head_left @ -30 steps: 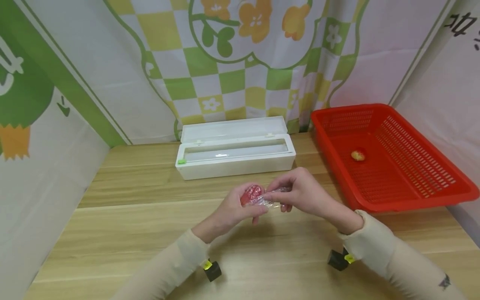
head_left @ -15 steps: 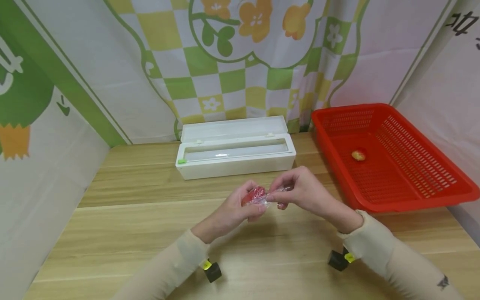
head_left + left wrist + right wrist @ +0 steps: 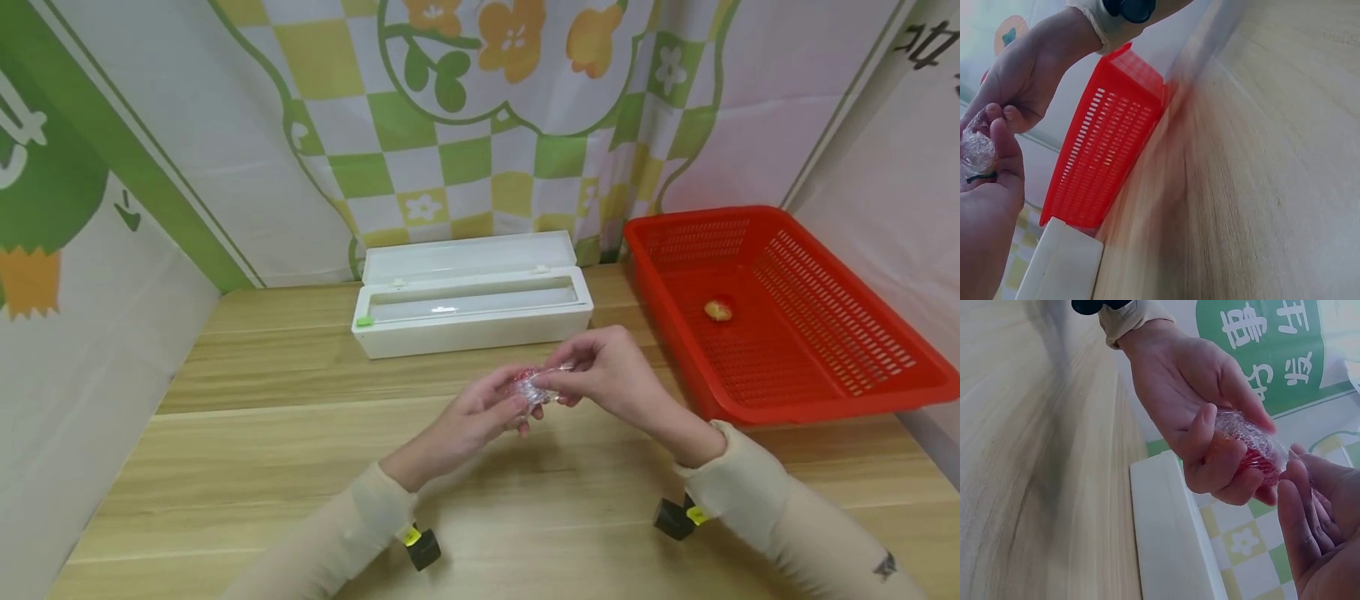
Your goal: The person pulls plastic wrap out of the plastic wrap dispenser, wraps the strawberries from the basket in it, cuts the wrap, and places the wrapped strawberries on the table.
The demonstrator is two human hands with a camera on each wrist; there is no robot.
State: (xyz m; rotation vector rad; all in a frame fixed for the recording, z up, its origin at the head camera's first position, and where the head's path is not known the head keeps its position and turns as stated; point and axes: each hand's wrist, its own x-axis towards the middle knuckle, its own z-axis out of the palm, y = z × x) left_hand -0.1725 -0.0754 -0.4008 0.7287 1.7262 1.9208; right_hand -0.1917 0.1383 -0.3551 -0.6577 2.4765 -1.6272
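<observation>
Red item [image 3: 1259,464]: held above the table [image 3: 247,483] between both hands, partly hidden — probably light and a little fragile, best cradled round its body.
Clear film [image 3: 1241,428]: crinkled over the item; likely thin, slippery and clingy, easiest taken by its gathered end.
Left hand [image 3: 467,421]: fingers curled round the wrapped item, thumb along the film.
Right hand [image 3: 621,383]: fingertips together, pinching the film's end.
White box [image 3: 480,335]: just beyond the hands, lid [image 3: 468,257] tipped back.
Red basket [image 3: 832,413]: off to the right — a small pale-yellow thing [image 3: 717,311] lies inside.
</observation>
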